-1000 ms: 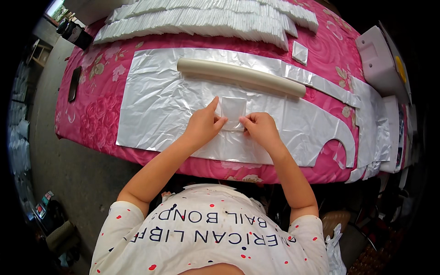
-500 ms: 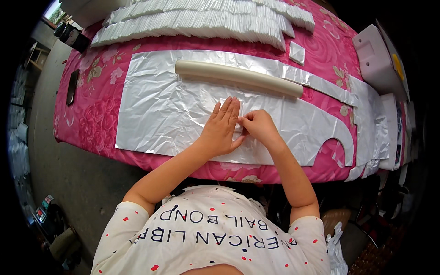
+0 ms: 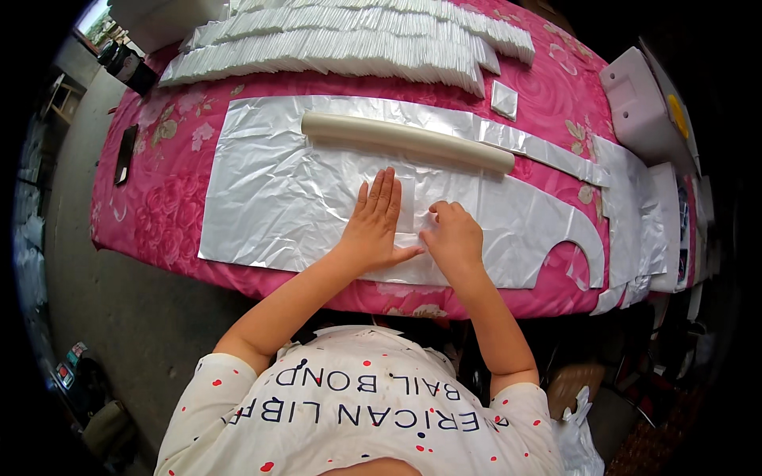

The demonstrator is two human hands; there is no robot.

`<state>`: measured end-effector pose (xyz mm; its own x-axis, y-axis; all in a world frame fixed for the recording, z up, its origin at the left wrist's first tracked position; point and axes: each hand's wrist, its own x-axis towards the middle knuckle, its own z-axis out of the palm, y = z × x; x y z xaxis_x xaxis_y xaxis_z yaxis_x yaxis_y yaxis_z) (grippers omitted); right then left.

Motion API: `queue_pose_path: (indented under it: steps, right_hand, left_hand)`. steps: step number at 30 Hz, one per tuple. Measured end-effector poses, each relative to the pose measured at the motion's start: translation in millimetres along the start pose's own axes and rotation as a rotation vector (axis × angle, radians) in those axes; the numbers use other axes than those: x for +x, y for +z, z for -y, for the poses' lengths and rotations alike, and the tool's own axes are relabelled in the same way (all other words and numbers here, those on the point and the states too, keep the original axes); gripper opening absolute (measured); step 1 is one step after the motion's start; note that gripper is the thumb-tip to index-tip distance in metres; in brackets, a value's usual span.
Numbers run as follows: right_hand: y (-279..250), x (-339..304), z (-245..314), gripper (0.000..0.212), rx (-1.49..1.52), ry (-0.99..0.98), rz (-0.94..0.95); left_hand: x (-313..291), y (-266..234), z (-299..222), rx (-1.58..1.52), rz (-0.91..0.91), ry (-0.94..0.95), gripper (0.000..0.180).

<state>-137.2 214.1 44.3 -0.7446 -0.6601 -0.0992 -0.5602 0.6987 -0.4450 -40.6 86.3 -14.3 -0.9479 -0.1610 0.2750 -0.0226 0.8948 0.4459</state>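
Observation:
My left hand point(image 3: 375, 226) lies flat, fingers stretched out, on a small folded piece of thin white plastic film point(image 3: 407, 200); the palm hides much of that piece. To its right, my right hand point(image 3: 455, 242) holds nothing that I can see. Its thumb and forefinger are apart, and the other fingers curl in. Both hands rest over a large, wrinkled white plastic sheet point(image 3: 266, 194) spread on the table. Just beyond them a long beige tube point(image 3: 405, 143) lies across the sheet.
Long rows of folded white packets point(image 3: 333, 57) fill the table's far side, with a single square packet point(image 3: 504, 101) nearer. A phone point(image 3: 125, 155) lies at the left on the pink flowered tablecloth point(image 3: 167, 206). White foam boxes point(image 3: 639, 99) stand at the right.
My right hand's thumb and forefinger have come off the folded film and parted. My left hand still presses flat on the film, shifted slightly left.

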Motion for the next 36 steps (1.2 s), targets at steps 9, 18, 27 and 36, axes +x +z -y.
queue_pose_path:
  steps: [9,18,27,36]
  right_hand:
    - [51,43,23,0.062,-0.002,-0.652,-0.071]
    - [104,-71,96,0.067,0.366,-0.815,0.441]
    - [30,-16,28,0.01,0.394,-0.93,0.163]
    - [-71,194,-150,0.025,0.943,0.127,-0.608]
  left_hand:
    - [-110,-79,-16,-1.281,0.357,-0.814,0.03]
    - [-181,-77,-13,-1.271,0.069,-1.379,0.026]
    - [-105,-115,-26,-0.451,0.222,-0.576,0.034]
    - [-65,-100,-24,-0.366,0.089,-0.249,0.038]
